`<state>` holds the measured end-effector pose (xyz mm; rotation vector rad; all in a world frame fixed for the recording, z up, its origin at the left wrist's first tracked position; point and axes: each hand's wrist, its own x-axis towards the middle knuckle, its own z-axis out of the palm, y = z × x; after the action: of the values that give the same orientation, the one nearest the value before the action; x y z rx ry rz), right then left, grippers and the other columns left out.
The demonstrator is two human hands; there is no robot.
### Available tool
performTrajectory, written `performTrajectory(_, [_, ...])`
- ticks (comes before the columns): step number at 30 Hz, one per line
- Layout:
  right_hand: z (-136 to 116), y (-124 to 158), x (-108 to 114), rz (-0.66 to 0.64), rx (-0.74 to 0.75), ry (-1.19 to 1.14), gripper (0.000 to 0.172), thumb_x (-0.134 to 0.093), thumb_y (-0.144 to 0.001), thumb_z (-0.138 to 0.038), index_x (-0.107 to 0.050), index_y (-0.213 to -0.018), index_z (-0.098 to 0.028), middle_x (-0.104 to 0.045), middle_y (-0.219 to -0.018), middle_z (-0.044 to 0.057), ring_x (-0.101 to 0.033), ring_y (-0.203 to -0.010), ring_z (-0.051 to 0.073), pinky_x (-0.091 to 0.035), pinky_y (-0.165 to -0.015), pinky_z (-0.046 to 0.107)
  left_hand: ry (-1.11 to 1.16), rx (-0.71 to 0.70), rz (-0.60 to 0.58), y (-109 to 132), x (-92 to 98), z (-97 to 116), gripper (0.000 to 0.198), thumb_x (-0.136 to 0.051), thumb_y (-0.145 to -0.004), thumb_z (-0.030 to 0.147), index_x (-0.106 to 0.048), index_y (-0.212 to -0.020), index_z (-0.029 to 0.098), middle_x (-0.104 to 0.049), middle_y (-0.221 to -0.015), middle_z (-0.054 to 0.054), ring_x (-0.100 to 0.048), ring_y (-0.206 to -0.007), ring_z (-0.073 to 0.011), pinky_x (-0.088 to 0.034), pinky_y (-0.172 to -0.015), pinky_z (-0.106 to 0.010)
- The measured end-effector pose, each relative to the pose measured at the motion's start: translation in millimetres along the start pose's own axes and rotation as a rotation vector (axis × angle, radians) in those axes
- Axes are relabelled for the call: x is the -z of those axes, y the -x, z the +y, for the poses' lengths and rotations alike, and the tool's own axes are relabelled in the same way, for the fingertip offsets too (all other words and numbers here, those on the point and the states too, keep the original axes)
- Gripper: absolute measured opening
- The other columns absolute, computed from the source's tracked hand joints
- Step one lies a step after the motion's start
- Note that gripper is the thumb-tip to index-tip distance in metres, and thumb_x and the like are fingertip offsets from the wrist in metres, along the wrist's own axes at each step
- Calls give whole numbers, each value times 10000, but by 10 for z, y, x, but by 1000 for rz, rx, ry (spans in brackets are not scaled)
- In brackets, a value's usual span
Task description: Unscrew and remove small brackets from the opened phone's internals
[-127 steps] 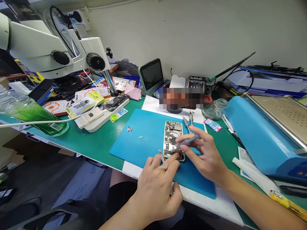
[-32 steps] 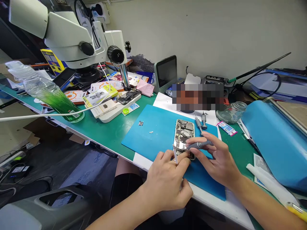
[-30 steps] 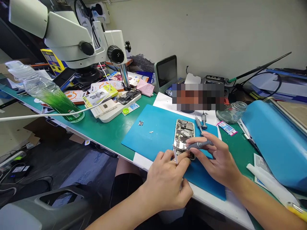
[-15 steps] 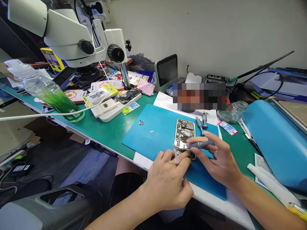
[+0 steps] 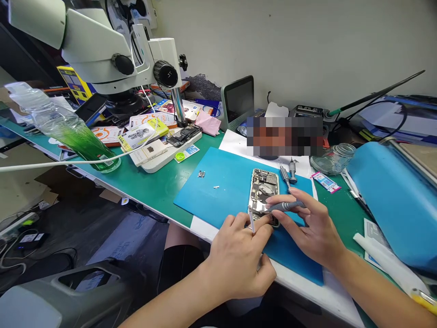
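Observation:
An opened phone (image 5: 263, 190) with its insides showing lies on a blue mat (image 5: 225, 189). My right hand (image 5: 309, 230) holds a grey screwdriver (image 5: 285, 206), its tip down in the phone's lower part. My left hand (image 5: 239, 259) rests on the mat at the phone's near end, fingers pressing beside it, with a thin white stick (image 5: 251, 221) held between two fingers.
Two more screwdrivers (image 5: 287, 172) lie behind the phone. Small loose parts (image 5: 201, 174) sit on the mat's left. A microscope (image 5: 99, 45), a green bottle (image 5: 64, 130), a small screen (image 5: 238, 99), a glass jar (image 5: 330, 158) and a large blue machine (image 5: 389, 200) crowd the bench.
Over the last second both hands have kept their place on the phone. The view has only drifted slightly.

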<state>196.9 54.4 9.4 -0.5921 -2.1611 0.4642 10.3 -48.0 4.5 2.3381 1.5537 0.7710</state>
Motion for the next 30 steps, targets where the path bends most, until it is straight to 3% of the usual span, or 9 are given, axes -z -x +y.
performTrajectory(23, [10, -2, -9, -3, 52, 2, 814, -636, -950, -32, -289, -1603, -372, -720, -1116, 49, -774, -1010, 180, -684, -823, 310, 19, -1, 7, -2, -7, -5, 454, -543, -811, 258, -590, -1261, 212, -603, -1488, 66, -533, -1013, -275, -411, -820, -446])
performTrajectory(30, [-1, -6, -3, 23, 28, -26, 815, -638, -939, -9, -313, -1590, -375, -700, -1118, 47, -766, -1032, 173, -684, -836, 297, 25, 3, -1, 7, -2, -19, 389, -542, -809, 252, -601, -1192, 217, -567, -1533, 78, -551, -1048, -277, -419, -834, -452])
